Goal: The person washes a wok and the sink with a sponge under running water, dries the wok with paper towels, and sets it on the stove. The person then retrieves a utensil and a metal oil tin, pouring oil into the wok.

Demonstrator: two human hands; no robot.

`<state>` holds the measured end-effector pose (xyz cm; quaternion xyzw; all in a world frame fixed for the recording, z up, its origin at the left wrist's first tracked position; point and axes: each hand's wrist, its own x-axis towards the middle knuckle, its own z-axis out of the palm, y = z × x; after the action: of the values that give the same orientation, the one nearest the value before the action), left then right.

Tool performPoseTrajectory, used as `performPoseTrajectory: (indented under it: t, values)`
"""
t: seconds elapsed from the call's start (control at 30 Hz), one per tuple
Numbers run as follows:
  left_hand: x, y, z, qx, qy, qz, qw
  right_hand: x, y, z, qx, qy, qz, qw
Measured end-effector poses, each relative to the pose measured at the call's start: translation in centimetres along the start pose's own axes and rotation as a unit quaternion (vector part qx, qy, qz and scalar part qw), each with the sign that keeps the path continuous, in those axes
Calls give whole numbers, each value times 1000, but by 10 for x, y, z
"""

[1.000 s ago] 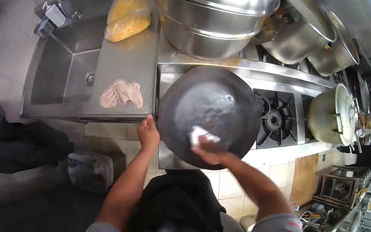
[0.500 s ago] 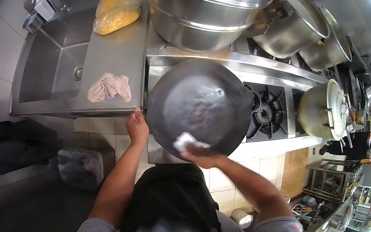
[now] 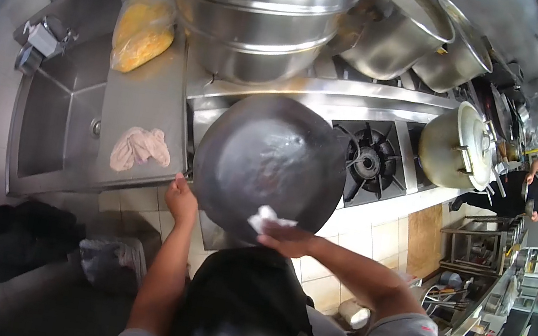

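Observation:
A large dark wok (image 3: pixel 242 157) sits on the range in front of me. At its left rim my left hand (image 3: pixel 181 199) is closed, apparently around the wok's side handle, which the fingers mostly hide. Another loop handle (image 3: pixel 355 150) shows on the wok's right side. Pressed against the wok's near inner surface, my right hand (image 3: pixel 287 239) holds a crumpled white wipe (image 3: pixel 263 219), paper or cloth I cannot tell. The wok's inside has a shiny patch and a brownish mark.
Left are a sink (image 3: pixel 50 126), a pink cloth (image 3: pixel 140 147) and a yellow-filled bag (image 3: pixel 141 35). A steamer pot (image 3: pixel 255 32) stands behind. Right are a burner (image 3: pixel 368 161) and a lidded pot (image 3: pixel 444 150). A person (image 3: pixel 515 189) stands far right.
The view has shifted, so the wok and counter appear further left and lower. My right hand with the white wipe stays at the wok's near side; my left hand keeps its hold.

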<state>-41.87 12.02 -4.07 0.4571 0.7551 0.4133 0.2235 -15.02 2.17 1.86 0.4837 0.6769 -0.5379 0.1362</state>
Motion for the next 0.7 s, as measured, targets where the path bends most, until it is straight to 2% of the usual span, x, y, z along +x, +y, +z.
performPoseTrajectory:
  t: [0.03,0.07,0.1,0.13,0.2,0.27,0.33,0.4,0.43,0.47,0.5,0.57,0.63,0.7]
  values:
    - [2,3,-4,9,-34,-1,999,-13,12,-19,-122,19,47,991]
    - [2,4,-8,20,-68,-2,997,-14,46,-32,-286,67,59,954]
    - [4,1,-7,15,-64,8,998,-18,64,-44,-325,142,173,919]
    - [5,-6,-5,31,-59,47,997,-3,98,-53,-366,243,223,870]
    - [8,-10,-8,50,-48,96,993,20,106,-97,-391,351,237,818]
    - [6,-10,-10,15,-112,41,993,60,90,-110,-298,428,227,822]
    - [4,-4,-12,32,-100,69,992,100,69,-106,-241,412,107,872]
    - [5,-14,-10,46,-86,97,991,135,48,-93,-265,421,-53,866]
    - [8,-29,-5,22,-96,53,994,140,50,-102,-264,427,-54,863]
    - [10,-43,0,-3,-106,7,994,145,53,-113,-312,417,-41,853]
    - [10,-47,3,5,-77,57,995,147,54,-124,-359,404,-26,841]
    - [9,-50,5,0,-73,37,997,126,82,-147,-304,552,132,765]
    - [5,-37,-1,-6,-66,16,998,99,89,-145,-233,575,188,762]
    - [1,-5,-9,16,-77,24,997,104,90,-127,-178,636,266,702]
